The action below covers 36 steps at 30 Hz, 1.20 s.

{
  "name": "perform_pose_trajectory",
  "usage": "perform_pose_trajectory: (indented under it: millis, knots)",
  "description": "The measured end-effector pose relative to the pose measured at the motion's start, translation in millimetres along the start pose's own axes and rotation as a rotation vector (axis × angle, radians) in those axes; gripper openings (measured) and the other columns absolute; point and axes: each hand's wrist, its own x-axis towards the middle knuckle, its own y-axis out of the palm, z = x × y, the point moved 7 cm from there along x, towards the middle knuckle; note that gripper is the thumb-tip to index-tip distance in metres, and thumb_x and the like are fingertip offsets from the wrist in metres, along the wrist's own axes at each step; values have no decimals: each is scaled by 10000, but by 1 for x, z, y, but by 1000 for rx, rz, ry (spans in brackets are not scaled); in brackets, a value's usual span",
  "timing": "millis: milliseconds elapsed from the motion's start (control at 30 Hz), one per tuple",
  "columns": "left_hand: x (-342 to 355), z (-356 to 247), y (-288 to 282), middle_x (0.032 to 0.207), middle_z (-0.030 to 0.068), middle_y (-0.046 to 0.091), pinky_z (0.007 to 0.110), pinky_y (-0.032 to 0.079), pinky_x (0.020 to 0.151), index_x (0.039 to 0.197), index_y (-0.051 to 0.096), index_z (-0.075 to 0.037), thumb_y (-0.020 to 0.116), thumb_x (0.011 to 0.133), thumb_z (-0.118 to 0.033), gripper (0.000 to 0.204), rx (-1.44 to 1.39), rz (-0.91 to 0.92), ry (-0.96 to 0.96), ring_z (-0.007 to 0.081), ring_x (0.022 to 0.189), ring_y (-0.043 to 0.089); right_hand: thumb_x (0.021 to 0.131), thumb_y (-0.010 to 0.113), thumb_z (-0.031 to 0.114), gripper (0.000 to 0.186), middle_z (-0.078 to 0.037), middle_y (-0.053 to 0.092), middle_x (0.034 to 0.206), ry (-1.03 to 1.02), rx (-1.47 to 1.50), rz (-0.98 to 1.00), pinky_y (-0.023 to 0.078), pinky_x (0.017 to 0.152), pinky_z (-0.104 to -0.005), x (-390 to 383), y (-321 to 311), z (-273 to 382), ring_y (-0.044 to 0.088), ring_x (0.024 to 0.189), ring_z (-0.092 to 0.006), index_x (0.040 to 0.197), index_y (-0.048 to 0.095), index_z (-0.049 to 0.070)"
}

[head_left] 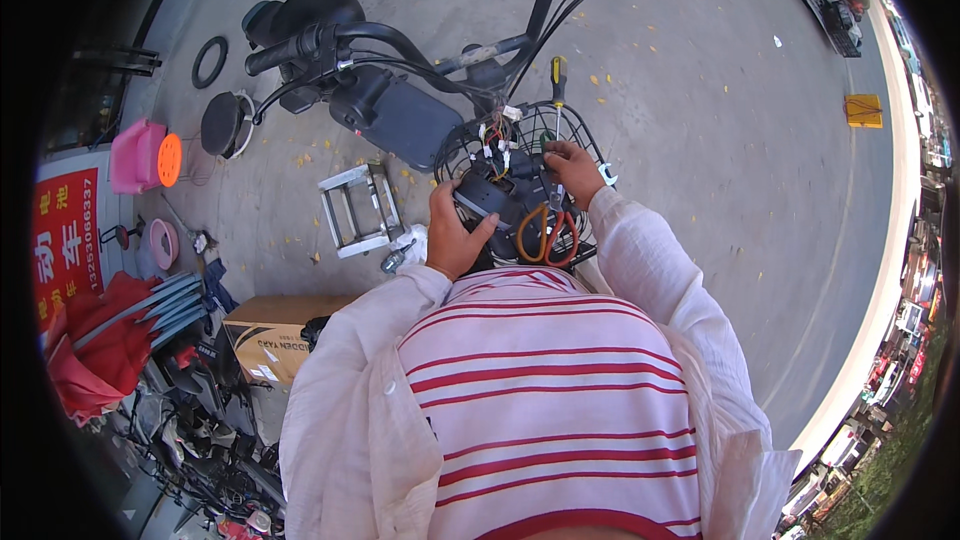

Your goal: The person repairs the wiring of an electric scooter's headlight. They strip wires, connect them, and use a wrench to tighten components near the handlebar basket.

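Observation:
In front of me stands an electric scooter with a black wire basket (592, 136). A black plastic housing (487, 202) sits in the basket, and my left hand (459, 232) grips its near left side. Bundled wires with white connectors (497, 145) rise just beyond it. My right hand (574, 175) is closed over the basket's right side, its fingertips pinched by a small green item; what they hold is hidden. A yellow-and-black screwdriver (559, 82) stands upright beyond that hand. Scissors with orange and red handles (546, 238) lie nearer me, and a wrench end (607, 174) shows at the right rim.
Handlebars (395, 37) with brake levers and a dark seat (318, 12) lie beyond. At left are a metal frame (360, 208), a cardboard box (275, 332), a pink basin (138, 156), a tyre (209, 62) and a folded red umbrella (110, 335). A yellow crate (862, 110) sits far right.

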Motion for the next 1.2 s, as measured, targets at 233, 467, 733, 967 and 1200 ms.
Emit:
perform_pose_trajectory:
  millis: [233, 467, 733, 967, 1200]
  knots:
    - [29, -5, -7, 1065, 197, 544, 385, 452, 860, 1123, 500, 25, 669, 854, -340, 484, -28, 105, -12, 330, 993, 558, 856, 597, 178, 334, -195, 690, 982, -192, -354, -190, 500, 820, -351, -18, -6, 22, 668, 919, -281, 1113, 631, -33]
    - [57, 18, -3, 1048, 153, 591, 322, 496, 734, 1109, 528, 26, 634, 909, -258, 363, -270, 116, -153, 196, 868, 603, 849, 603, 173, 290, -205, 670, 939, -325, -334, -298, 502, 794, -374, -44, -8, 31, 651, 873, -321, 1046, 640, -36]
    - [87, 3, -6, 1030, 144, 586, 340, 491, 797, 1089, 578, 22, 653, 867, -181, 310, -154, 96, -69, 215, 878, 592, 881, 626, 131, 297, -117, 649, 1004, -423, -243, -324, 488, 822, -307, -72, 17, 63, 623, 888, -200, 1144, 610, -5]
    - [101, -16, -6, 1012, 129, 586, 388, 457, 816, 1059, 579, -7, 717, 790, -164, 340, -148, 8, 100, 288, 925, 579, 893, 651, 187, 364, -143, 654, 1054, -328, -81, -235, 487, 858, -311, -56, 46, 73, 623, 954, -181, 1152, 592, -62]
    - [92, -76, -13, 1085, 158, 538, 450, 391, 900, 1101, 525, -29, 827, 655, -269, 589, 249, 1, 400, 349, 1057, 487, 872, 634, 164, 360, -175, 685, 1012, -334, -19, -170, 498, 830, -309, -45, 47, 74, 659, 913, -229, 1156, 611, -57]
